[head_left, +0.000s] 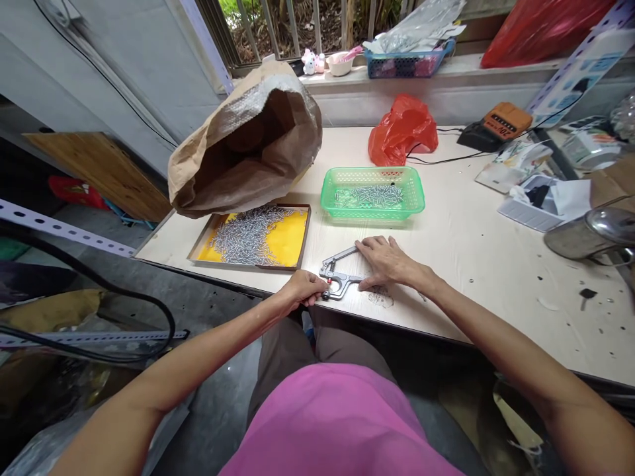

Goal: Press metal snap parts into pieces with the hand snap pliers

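Grey hand press pliers, with a spring and a small red part near the jaws, lie on the table near its front edge. My right hand spans the two spread handles, fingers on the upper one and thumb by the lower. At the jaw end, my left hand is closed in a pinch; whatever sits between its fingertips is too small to make out. Left of the pliers, a shallow tray with a yellow bottom carries many small silver metal pieces. Similar pieces lie in a green plastic basket behind the pliers.
A large open paper bag leans over the tray's back edge. Farther back are a red plastic bag and an orange-and-black battery with a cable. A white box and a metal jug stand at the right.
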